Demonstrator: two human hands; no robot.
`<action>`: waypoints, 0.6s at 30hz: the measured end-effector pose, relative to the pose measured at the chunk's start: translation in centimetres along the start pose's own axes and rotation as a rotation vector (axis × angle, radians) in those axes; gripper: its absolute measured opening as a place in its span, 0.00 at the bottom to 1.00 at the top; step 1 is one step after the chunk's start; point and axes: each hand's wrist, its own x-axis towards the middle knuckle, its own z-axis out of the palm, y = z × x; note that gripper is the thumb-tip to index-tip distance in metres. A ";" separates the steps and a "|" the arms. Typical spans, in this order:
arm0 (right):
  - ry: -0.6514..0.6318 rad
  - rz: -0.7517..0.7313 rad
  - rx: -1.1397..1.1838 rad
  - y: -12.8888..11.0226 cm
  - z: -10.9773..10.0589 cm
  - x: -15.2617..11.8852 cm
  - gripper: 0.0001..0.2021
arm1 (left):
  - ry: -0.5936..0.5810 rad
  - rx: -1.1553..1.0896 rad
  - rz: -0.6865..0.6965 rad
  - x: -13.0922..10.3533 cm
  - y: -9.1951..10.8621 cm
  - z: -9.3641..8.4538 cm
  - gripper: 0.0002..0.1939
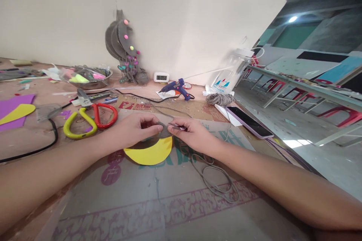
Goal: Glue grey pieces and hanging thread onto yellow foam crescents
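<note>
Over the printed sheet on the table, my left hand (pixel 144 128) is closed on the upper edge of a rounded craft piece, with a yellow crescent (pixel 149 153) below a grey part (pixel 164 131). My right hand (pixel 190 131) pinches a slim dark item (pixel 180 126) at the piece's right side; its kind is too small to make out. My fingers hide part of the grey area. Loose grey cord (pixel 217 184) lies in loops just below my right wrist.
Left are yellow-and-red-handled scissors (pixel 92 121), purple sheet (pixel 17 110) and a metal bowl (pixel 106 79) of scraps. Behind stand a grey hanging ornament (pixel 120 41), a clock (pixel 161 77) and a blue glue gun (pixel 178 89). Right are a cord bundle (pixel 220 99), bottle (pixel 230 73) and phone (pixel 249 122).
</note>
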 end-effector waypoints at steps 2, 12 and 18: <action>0.002 0.031 0.042 -0.1 0.0 0.0 0.12 | 0.005 -0.007 -0.009 0.0 0.0 0.0 0.15; 0.006 0.027 0.063 0.1 0.1 -0.1 0.09 | -0.006 0.009 -0.013 -0.2 0.4 0.1 0.15; 0.007 0.054 0.106 0.1 0.2 0.0 0.10 | 0.004 0.012 -0.001 -0.1 0.3 0.0 0.15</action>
